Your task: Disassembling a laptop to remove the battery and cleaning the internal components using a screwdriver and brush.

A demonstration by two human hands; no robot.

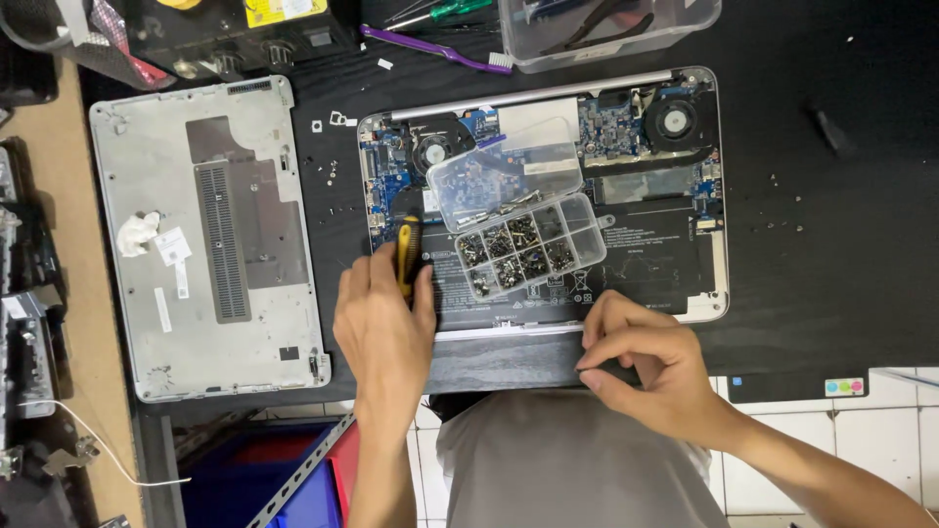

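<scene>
Here, head view | left hand [383, 328] clamped on yellow screwdriver [407, 256], tip on open laptop [641, 264] beside screw box [528, 246] | right hand [641, 357] pinched at laptop's near edge (contents unseen) | screwdriver light, stiff: grip handle.

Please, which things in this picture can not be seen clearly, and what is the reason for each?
All in the head view:
- Screwdriver tip: hidden under the left hand.
- What the right hand pinches: too small, covered by the fingers.
- Screws in the organizer: too small to tell the types.
- Pliers in the clear bin: cut off by the top edge.
- Laptop front edge: partly behind both hands.
</scene>
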